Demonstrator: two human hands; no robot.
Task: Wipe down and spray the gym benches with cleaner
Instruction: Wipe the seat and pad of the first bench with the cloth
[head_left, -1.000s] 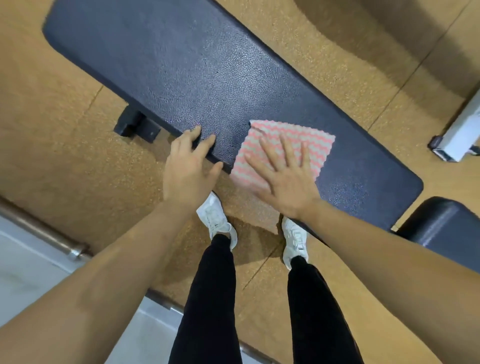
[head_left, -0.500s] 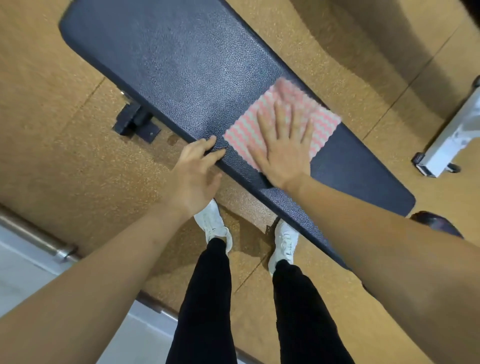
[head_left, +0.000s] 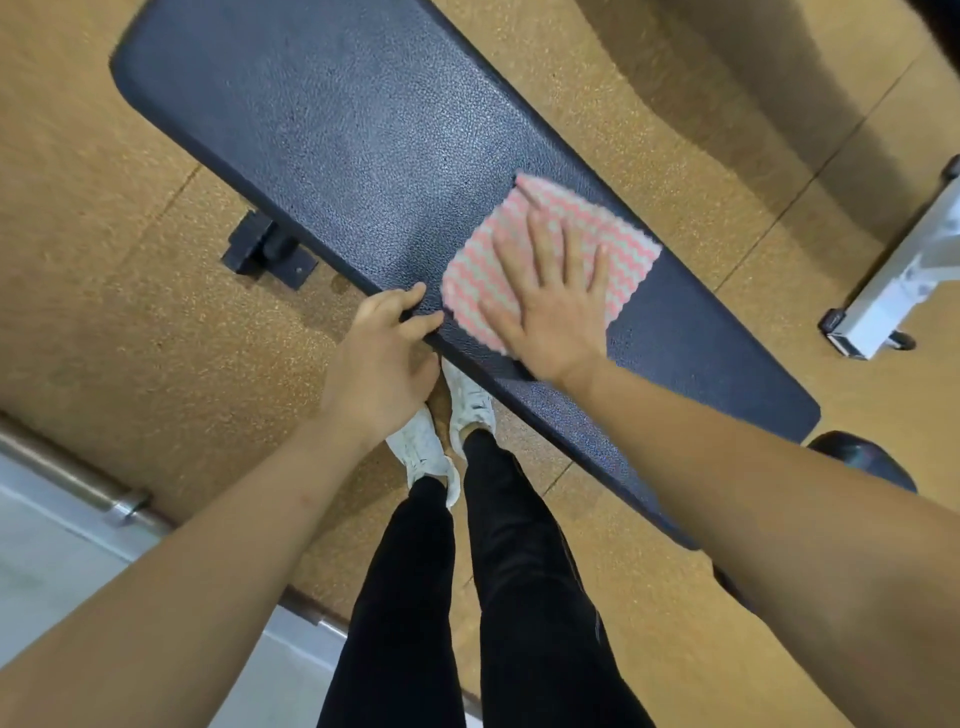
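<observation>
The cloth (head_left: 550, 260), a square of pink and white zigzag weave, lies flat on the dark pebbled pad of the bench (head_left: 363, 130), toward the pad's near edge and somewhat right of its middle, one corner pointing away from me. My right hand (head_left: 550, 306) lies on top of it, palm down, fingers spread wide and flat, pressing rather than pinching; its outline is a little blurred. My left hand (head_left: 379, 364) is just beside the cloth, its grip loosely curled over the near edge of the bench, fingertips on the pad and thumb below the rim. The pad is long with rounded corners, runs slantwise from upper left to lower right, and shines faintly across its grain. A black foot bracket (head_left: 265, 252) of the frame shows under its near side. The floor (head_left: 130, 322) is speckled tan rubber laid in tiles with thin seams. My white shoes (head_left: 431, 441) and black trousers stand close against the bench. A metal rail (head_left: 72, 478) borders the floor at lower left, a white equipment frame (head_left: 893, 291) stands well apart on the right, and another dark pad (head_left: 857, 457) shows just past the bench's right end.
</observation>
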